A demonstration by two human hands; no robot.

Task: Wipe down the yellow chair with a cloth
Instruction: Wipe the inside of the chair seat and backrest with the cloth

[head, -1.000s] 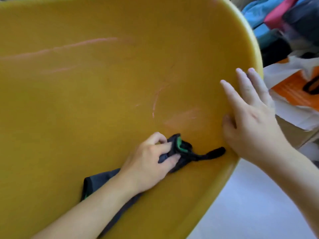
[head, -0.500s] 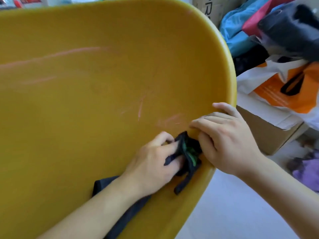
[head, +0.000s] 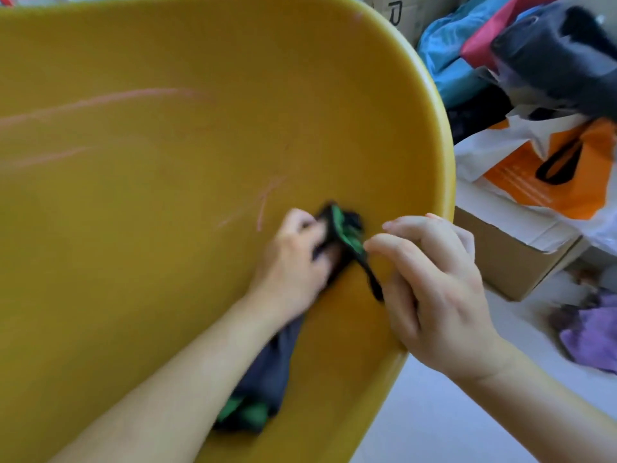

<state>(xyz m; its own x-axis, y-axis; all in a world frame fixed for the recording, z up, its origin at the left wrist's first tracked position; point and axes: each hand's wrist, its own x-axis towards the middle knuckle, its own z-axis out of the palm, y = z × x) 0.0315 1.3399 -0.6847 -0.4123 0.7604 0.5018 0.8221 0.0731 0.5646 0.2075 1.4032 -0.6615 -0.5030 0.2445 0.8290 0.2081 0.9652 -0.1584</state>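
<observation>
The yellow chair (head: 167, 195) fills most of the view as a big curved shell with pale pink scuff marks. My left hand (head: 293, 262) grips a bunched dark cloth (head: 344, 228) with green trim and presses it against the shell near the right rim. The rest of the cloth trails under my left forearm. My right hand (head: 430, 289) sits over the rim with curled fingers. Its forefinger tip touches the cloth, and a thin dark strap of the cloth runs down to its thumb, where it seems pinched.
To the right of the chair are a cardboard box (head: 514, 259), an orange and white bag (head: 551, 175), and a pile of blue, red and black fabric (head: 534, 45). A purple cloth (head: 591, 335) lies on the pale floor (head: 434, 422).
My right hand left its flat rest on the rim, curled its fingers and came to the cloth. My left hand slid the cloth up and right. The strap now points toward my right thumb.
</observation>
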